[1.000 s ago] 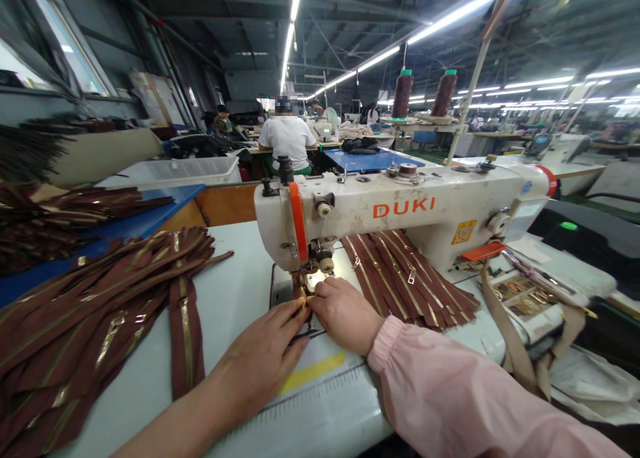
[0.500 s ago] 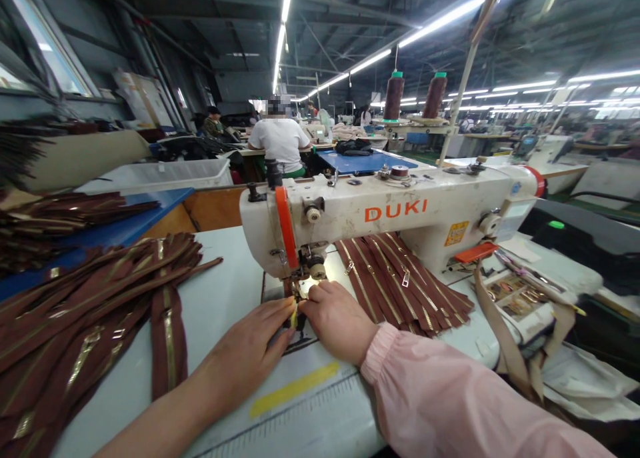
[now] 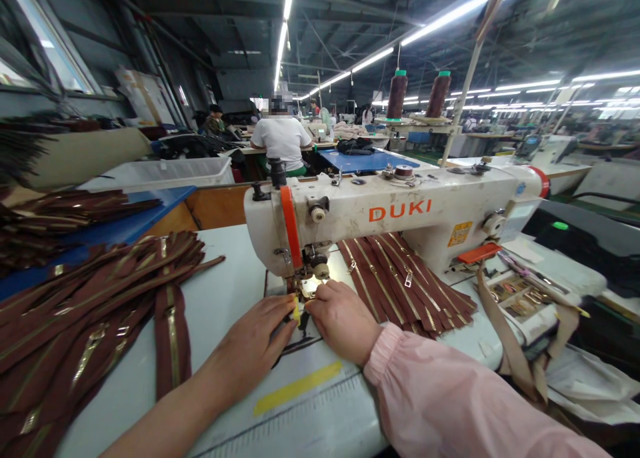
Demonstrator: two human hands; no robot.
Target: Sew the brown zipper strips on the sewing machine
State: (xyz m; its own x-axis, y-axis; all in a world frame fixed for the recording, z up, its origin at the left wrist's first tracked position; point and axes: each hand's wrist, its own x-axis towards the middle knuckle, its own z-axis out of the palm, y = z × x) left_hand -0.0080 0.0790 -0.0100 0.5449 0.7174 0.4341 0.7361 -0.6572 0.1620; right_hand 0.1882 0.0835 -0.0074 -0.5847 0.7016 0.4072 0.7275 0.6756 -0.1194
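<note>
Both hands are at the needle area of a white sewing machine [image 3: 345, 211] with "DUKI" in orange. My left hand [image 3: 250, 335] comes from the lower left, its fingers pressed together beside the presser foot and the thumb bent below them. My right hand [image 3: 345, 321] is curled closed just right of the foot. What lies under the fingertips is hidden; a bit of brown shows near the needle. A yellow strip [image 3: 297, 310] stands between the hands. Behind my right hand, a row of brown zippers [image 3: 400, 285] with gold teeth lies under the machine arm.
A loose heap of brown zippers [image 3: 100, 318] covers the table's left side. At right sits a compartment tray [image 3: 520, 298] with small metal parts, beside a tan strap [image 3: 495, 318]. Thread cones [image 3: 397, 95] stand behind. A person in white [image 3: 283, 141] sits farther ahead.
The view has shifted slightly, so the machine appears a little farther right. My fingertips have parted slightly, and more of the yellow strip shows between my hands.
</note>
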